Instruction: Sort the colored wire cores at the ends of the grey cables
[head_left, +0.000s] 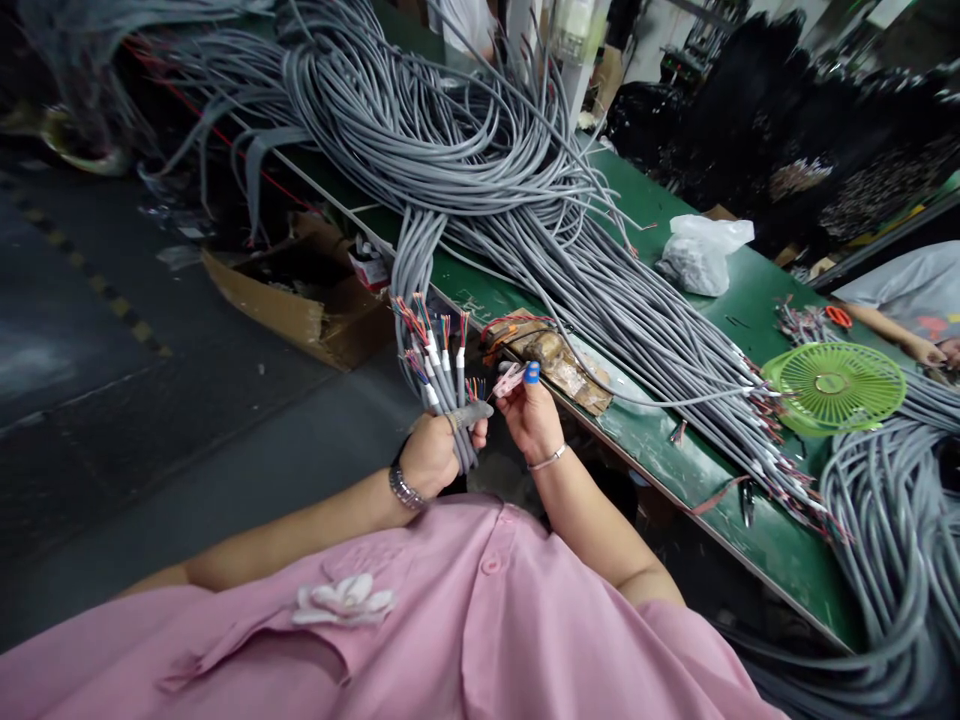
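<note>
My left hand [435, 450], with a metal watch on the wrist and a grey cover on a finger, is closed around a bundle of grey cables [442, 385]. Their ends point up, with white bands and bare bunches of coloured wires. Close beside it, my right hand [534, 425] pinches a small pink-and-white piece [508, 380] whose kind I cannot make out. A blue cover [532, 372] sits on one of its digits. The fingertips are near the wires at the bundle's right side.
A big heap of grey cables [420, 130] runs along the green table [720, 450]. Brown cardboard [592, 390] lies at the near edge, a green fan [836, 385] and a white plastic bag [697, 255] farther right. Another person's hand [930, 352] shows at right. A cardboard box [300, 310] stands below left.
</note>
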